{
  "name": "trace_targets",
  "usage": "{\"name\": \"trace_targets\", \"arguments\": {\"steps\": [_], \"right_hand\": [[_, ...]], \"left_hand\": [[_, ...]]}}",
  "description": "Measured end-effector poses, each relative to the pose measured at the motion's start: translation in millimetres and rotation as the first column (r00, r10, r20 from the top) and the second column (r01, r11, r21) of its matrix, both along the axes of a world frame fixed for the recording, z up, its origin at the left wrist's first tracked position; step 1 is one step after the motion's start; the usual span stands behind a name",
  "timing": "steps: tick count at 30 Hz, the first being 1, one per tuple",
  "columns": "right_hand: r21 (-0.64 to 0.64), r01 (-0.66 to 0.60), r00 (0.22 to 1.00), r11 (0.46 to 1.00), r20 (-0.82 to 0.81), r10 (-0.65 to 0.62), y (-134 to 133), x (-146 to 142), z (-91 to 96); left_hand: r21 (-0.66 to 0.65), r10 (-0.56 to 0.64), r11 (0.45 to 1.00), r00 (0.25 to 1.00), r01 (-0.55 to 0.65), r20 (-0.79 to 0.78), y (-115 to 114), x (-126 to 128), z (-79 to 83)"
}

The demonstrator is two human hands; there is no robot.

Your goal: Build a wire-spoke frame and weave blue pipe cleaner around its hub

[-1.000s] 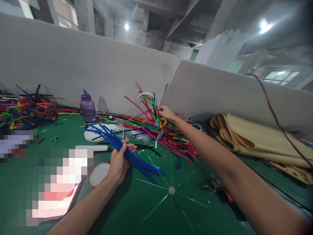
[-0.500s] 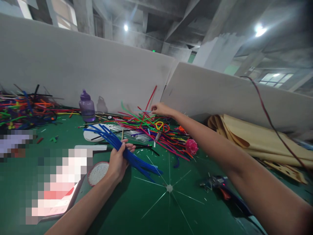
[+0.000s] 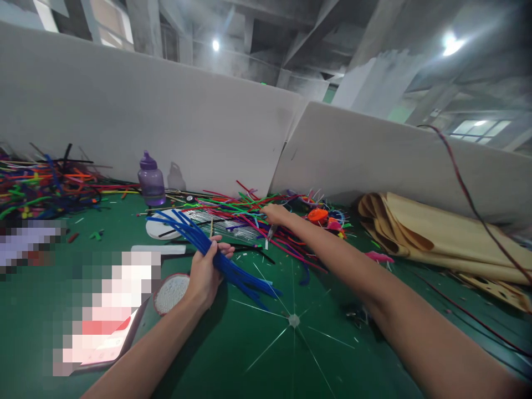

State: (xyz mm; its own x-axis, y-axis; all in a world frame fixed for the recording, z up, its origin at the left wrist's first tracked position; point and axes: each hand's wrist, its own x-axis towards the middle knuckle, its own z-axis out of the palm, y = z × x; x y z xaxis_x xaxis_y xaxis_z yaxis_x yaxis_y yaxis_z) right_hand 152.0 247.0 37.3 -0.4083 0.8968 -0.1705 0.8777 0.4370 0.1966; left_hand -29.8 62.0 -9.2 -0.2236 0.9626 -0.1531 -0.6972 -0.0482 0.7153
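Note:
My left hand (image 3: pixel 205 271) is closed around a bundle of blue pipe cleaners (image 3: pixel 189 233) that fans out up-left and trails down-right over the green table (image 3: pixel 257 354). My right hand (image 3: pixel 274 213) reaches forward into a heap of mixed coloured pipe cleaners (image 3: pixel 249 213); its fingers are curled down among the strands, and what they grip is hidden. A thin stick (image 3: pixel 211 226) stands up just above my left hand.
A purple bottle (image 3: pixel 151 180) stands by the white partition (image 3: pixel 166 122). A white disc (image 3: pixel 160 227) and a round dish of white beads (image 3: pixel 171 292) lie near my left hand. More pipe cleaners (image 3: pixel 37 185) pile at far left. Tan folded sheets (image 3: pixel 436 235) lie at right.
My right hand has dropped from the raised strands down and nearer into the heap, which now lies flatter. My left hand has kept the blue bundle in place.

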Motion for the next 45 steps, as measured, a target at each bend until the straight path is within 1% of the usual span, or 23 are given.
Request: {"name": "trace_targets", "arguments": {"steps": [3,5,7,10,14,18,20,22,23,25,27,28,30,31,32,33,34,35,36,37,39,42,45], "right_hand": [[0.036,0.025,0.997,0.999,-0.076,-0.022,4.0,2.2,-8.0],[0.058,0.055,0.987,0.997,-0.153,-0.046,10.5,4.8,-4.9],[0.088,0.097,0.964,0.991,-0.257,-0.071,19.1,7.7,5.2],[0.152,0.179,0.890,0.972,-0.447,-0.094,31.7,10.3,30.3],[0.239,0.288,0.738,0.927,-0.673,-0.056,40.4,9.3,72.8],[0.325,0.366,0.582,0.872,-0.811,0.058,39.1,9.4,117.4],[0.359,0.372,0.362,0.856,-0.905,0.223,33.2,9.8,138.3],[0.407,0.335,0.203,0.850,-0.912,0.357,22.0,8.2,156.1],[0.430,0.328,0.159,0.841,-0.903,0.399,14.4,5.9,163.0],[0.487,0.331,0.110,0.808,-0.871,0.479,-3.6,-2.6,171.6],[0.507,0.265,0.087,0.820,-0.860,0.503,-23.0,-16.2,171.5],[0.485,0.183,0.107,0.855,-0.874,0.473,-32.6,-24.6,167.9],[0.472,0.135,0.129,0.871,-0.880,0.457,-51.2,-43.0,154.4],[0.445,0.081,0.175,0.892,-0.888,0.426,-60.4,-52.3,145.0],[0.366,-0.019,0.321,0.931,-0.879,0.352,-69.6,-61.2,134.3],[0.283,-0.105,0.463,0.953,-0.835,0.299,-78.8,-69.5,122.7],[0.206,-0.196,0.580,0.959,-0.764,0.283,-87.7,-77.0,110.8],[0.131,-0.285,0.671,0.949,-0.680,0.296,-96.2,-83.6,99.0],[0.100,-0.336,0.716,0.937,-0.619,0.323,-103.9,-89.4,87.8],[0.067,-0.393,0.734,0.917,-0.578,0.357,-110.5,-94.3,77.5],[0.015,-0.421,0.765,0.907,-0.532,0.364,-119.4,-102.4,60.8],[0.071,-0.448,0.785,0.891,-0.446,0.430,-122.6,-111.7,45.7],[0.109,-0.454,0.788,0.884,-0.415,0.455,-120.8,-119.2,38.0]], "left_hand": [[-0.009,0.004,1.000,1.000,-0.004,-0.004,0.9,0.2,-0.5],[-0.014,0.011,1.000,1.000,-0.011,0.004,1.5,0.1,-0.9],[-0.020,0.012,1.000,1.000,-0.012,0.009,1.9,0.0,-1.0],[-0.029,0.009,1.000,1.000,-0.009,0.000,1.9,-0.3,-1.0],[-0.009,-0.004,1.000,1.000,0.004,-0.007,1.8,-1.2,-1.3],[-0.015,-0.012,1.000,1.000,0.012,-0.001,1.7,-1.5,-0.6],[-0.016,-0.009,1.000,1.000,0.009,0.010,1.5,-1.3,0.0],[-0.006,0.001,1.000,1.000,-0.001,0.020,1.4,-0.9,0.2],[-0.002,0.006,1.000,1.000,-0.006,0.024,1.4,-0.7,0.3],[0.001,0.009,1.000,1.000,-0.009,0.027,1.3,-0.6,0.7],[0.001,0.006,1.000,1.000,-0.006,0.027,0.9,-0.7,1.8],[0.006,0.002,1.000,1.000,-0.002,0.030,0.6,-1.0,2.7],[0.027,-0.014,1.000,0.999,0.013,0.050,-0.1,-1.6,4.8],[0.039,-0.027,0.999,0.998,0.025,0.065,-0.3,-2.0,5.8],[0.051,-0.041,0.998,0.996,0.037,0.082,-0.4,-2.3,6.7],[0.060,-0.054,0.997,0.994,0.048,0.099,-0.4,-2.5,7.4],[0.068,-0.066,0.996,0.991,0.059,0.115,-0.3,-2.6,8.0],[0.068,-0.069,0.996,0.989,0.061,0.132,-0.2,-2.6,8.3],[0.059,-0.062,0.997,0.987,0.053,0.149,0.0,-2.5,8.4],[0.042,-0.048,0.998,0.985,0.042,0.163,0.2,-2.4,8.3],[0.017,-0.029,1.000,0.983,0.026,0.182,0.4,-2.3,7.4],[0.031,-0.048,0.999,0.983,0.044,0.179,1.2,-2.0,4.5],[0.078,-0.062,0.996,0.986,0.050,0.154,3.5,0.0,0.9]]}}
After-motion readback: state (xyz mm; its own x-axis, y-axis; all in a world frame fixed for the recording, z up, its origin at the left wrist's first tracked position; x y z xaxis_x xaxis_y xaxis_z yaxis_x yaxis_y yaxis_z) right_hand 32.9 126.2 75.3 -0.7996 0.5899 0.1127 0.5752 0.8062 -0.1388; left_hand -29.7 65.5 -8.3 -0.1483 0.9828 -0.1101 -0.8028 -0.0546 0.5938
